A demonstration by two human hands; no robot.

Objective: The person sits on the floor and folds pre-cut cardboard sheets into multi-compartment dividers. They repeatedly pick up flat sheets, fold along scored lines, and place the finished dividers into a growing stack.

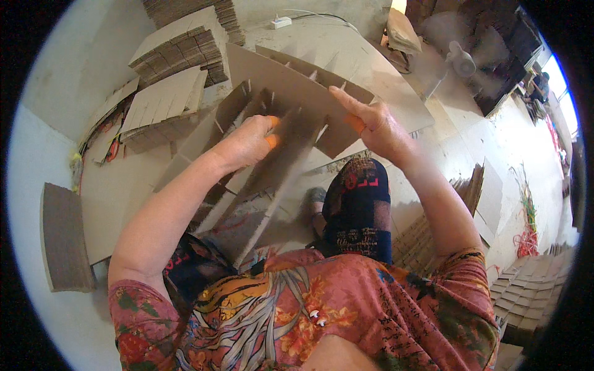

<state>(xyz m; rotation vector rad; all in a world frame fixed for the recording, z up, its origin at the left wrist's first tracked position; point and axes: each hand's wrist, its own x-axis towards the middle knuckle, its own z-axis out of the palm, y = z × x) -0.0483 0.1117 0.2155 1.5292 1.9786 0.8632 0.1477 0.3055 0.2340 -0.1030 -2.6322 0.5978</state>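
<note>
A partly interlocked cardboard divider, made of slotted strips, lies across the work surface and reaches down over my lap. My left hand (253, 139) is closed about the upper part of the lengthwise cardboard strips (278, 178); orange covers show on its fingers. My right hand (376, 123) grips the right part of a crosswise cardboard strip (283, 76), index finger stretched along its upper edge and an orange cover on another digit. A second crosswise strip (359, 90) stands behind it, with narrow strip ends poking up between. Motion blurs the strips near my left hand.
Stacks of slotted cardboard (178, 44) (160, 99) stand at the back left, near red-handled scissors (112, 150). A power strip (281, 22) with a cable lies at the back. A fan (461, 60) stands back right. More cardboard (529, 287) and coloured straps (526, 232) are at the right.
</note>
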